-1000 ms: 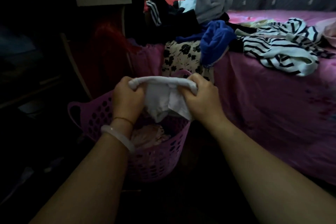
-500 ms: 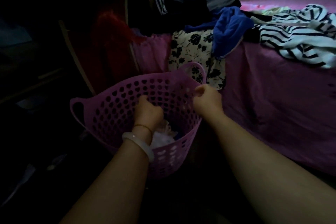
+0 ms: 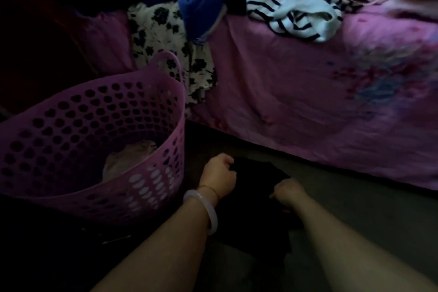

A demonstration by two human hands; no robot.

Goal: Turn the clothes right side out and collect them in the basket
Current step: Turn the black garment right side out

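Dark garment (image 3: pixel 256 199) flat on floor (image 3: pixel 360 211) between basket (image 3: pixel 132 92) and bed (image 3: pixel 284 92) — left hand (image 3: pixel 219 173) and right hand (image 3: pixel 288 191) each curled tight on its upper edge, pinching cloth; judged soft, light, limp — best gripped at an opening, not mid-panel.

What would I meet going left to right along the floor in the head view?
Pink basket → left hand → dark garment lying between the hands → right hand.
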